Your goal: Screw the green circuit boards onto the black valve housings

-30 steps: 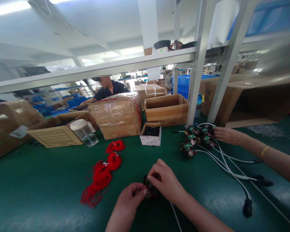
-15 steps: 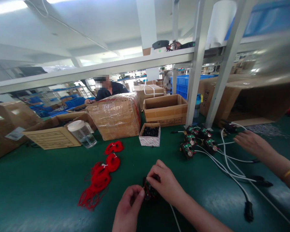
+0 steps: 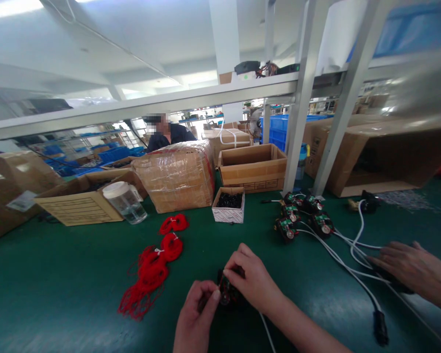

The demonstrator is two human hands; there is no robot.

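Note:
On the green tabletop, low in the middle, a small black device (image 3: 225, 296) with a circuit board and a round metal part lies between my hands. My left hand (image 3: 199, 309) is closed, thumb and index finger pinching at the device's left edge, where a thin red wire (image 3: 220, 282) shows. My right hand (image 3: 252, 279) is closed over the device's top and right side, its fingertips at the wire's upper end; its palm hides part of the device. A white cable (image 3: 266, 331) runs out below my right wrist.
Several similar devices with green boards (image 3: 289, 228) stand at the right. A co-worker's hand (image 3: 407, 267) rests there over cables. Red wire bundles (image 3: 152, 269) lie left. Behind are a small box of black parts (image 3: 228, 213), a clear jug (image 3: 127, 206) and cardboard boxes (image 3: 176, 181).
The co-worker's hand at the right has left the far device and come nearer, onto the cables' black ends. That device now lies free. My own hands have barely moved.

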